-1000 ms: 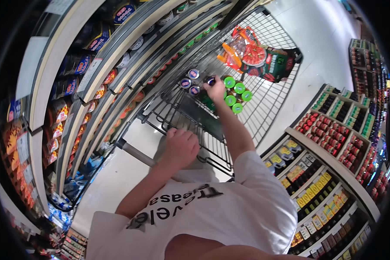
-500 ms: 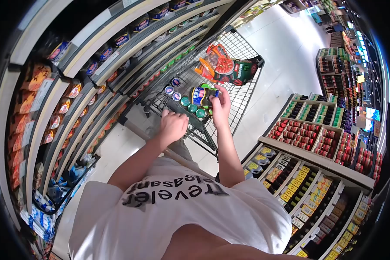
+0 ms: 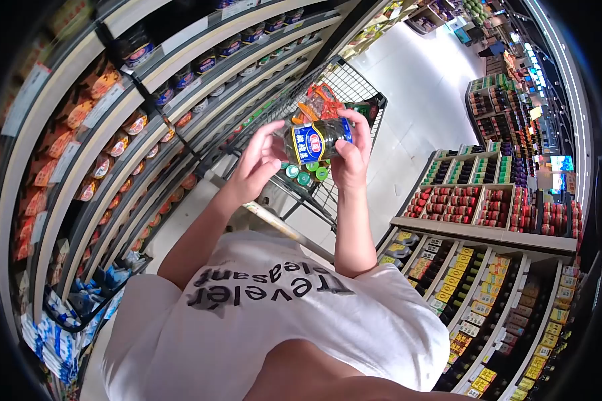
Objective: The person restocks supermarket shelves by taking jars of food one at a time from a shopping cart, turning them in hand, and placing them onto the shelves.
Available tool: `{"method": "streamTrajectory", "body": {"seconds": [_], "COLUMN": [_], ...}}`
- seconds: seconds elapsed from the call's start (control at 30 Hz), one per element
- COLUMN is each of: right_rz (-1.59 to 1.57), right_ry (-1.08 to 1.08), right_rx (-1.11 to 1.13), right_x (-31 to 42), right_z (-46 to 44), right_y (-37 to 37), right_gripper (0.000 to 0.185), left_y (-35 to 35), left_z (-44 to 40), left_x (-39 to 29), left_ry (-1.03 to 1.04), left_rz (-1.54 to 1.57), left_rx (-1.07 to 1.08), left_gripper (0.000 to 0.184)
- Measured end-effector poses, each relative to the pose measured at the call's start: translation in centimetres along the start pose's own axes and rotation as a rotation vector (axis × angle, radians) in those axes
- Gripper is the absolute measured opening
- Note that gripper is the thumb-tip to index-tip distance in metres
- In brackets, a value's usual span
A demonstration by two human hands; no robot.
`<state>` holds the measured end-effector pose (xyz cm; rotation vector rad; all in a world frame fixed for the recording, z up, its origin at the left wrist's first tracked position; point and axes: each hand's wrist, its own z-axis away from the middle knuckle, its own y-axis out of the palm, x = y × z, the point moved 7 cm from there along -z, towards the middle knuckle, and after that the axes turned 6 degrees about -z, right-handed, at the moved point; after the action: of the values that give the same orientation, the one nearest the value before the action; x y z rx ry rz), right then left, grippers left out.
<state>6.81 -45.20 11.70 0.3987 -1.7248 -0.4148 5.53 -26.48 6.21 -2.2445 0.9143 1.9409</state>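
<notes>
Raised from beside the cart handle, the left hand has come up to the jar, which has been lifted closer and turned so that its blue label faces the viewer more fully. The right hand was already holding it half a second earlier and still does. Its thumb presses on the side near the blue lid, while its other fingers curl over the lid end, so the jar is pinched between them. The left fingers are curved and spread well away from their thumb; their tips reach the base end of the jar, though I cannot tell whether they press on it. The jar lies on its side between the two hands, lid toward the right one, base toward the left.

Just below the jar in view, green-lidded jars stand in the shopping cart. Just above it, and partly hidden by it, lies an orange-and-red bag, with a dark green pack above and to the right, also partly covered. Nearer the body than the jar are the cart handle and a white shirt with dark lettering. Well to the left of the jar rise long shelves of packaged goods; well to the right are rows of red jars on a display.
</notes>
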Motion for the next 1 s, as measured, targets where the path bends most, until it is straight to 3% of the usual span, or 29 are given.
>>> {"method": "streamTrajectory", "body": {"seconds": [0.03, 0.17, 0.27, 0.3, 0.63, 0.73, 0.83, 0.93, 1.0], "right_rz": [-0.006, -0.018, -0.011, -0.020, -0.087, 0.053, 0.089, 0.137, 0.041], "right_ry": [-0.025, -0.082, -0.078, -0.072, -0.040, -0.023, -0.118, -0.139, -0.079], "right_rx": [0.026, 0.078, 0.143, 0.168, 0.446, 0.469, 0.477, 0.448, 0.420], "right_x": [0.4, 2.1, 2.4, 2.6, 2.8, 3.4, 3.8, 3.8, 3.3], "right_z": [0.1, 0.8, 1.3, 1.5, 2.4, 2.7, 3.0, 3.4, 3.8], "right_y": [0.8, 4.6, 6.4, 7.1, 11.9, 13.7, 15.1, 16.2, 16.7], "right_gripper": [0.059, 0.062, 0.065, 0.066, 0.076, 0.078, 0.067, 0.062, 0.067], "left_y": [0.4, 1.2, 1.3, 1.0, 1.9, 2.5, 3.0, 2.5, 2.2], "left_z": [0.1, 1.5, 2.4, 2.6, 5.5, 5.9, 6.7, 7.4, 7.8], "left_x": [-2.2, -7.6, -9.6, -10.2, -15.4, -16.5, -18.0, -17.2, -17.1], "left_ry": [0.082, 0.076, 0.135, 0.243, 0.260, 0.268, 0.361, 0.254, 0.252], "left_rz": [0.065, -0.094, -0.229, -0.329, -0.499, -0.529, -0.680, -0.439, -0.451], "left_rx": [0.048, 0.054, 0.036, -0.057, -0.077, -0.043, -0.035, -0.059, -0.060], "left_gripper": [0.078, 0.099, 0.102, 0.101, 0.103, 0.107, 0.110, 0.111, 0.112]}}
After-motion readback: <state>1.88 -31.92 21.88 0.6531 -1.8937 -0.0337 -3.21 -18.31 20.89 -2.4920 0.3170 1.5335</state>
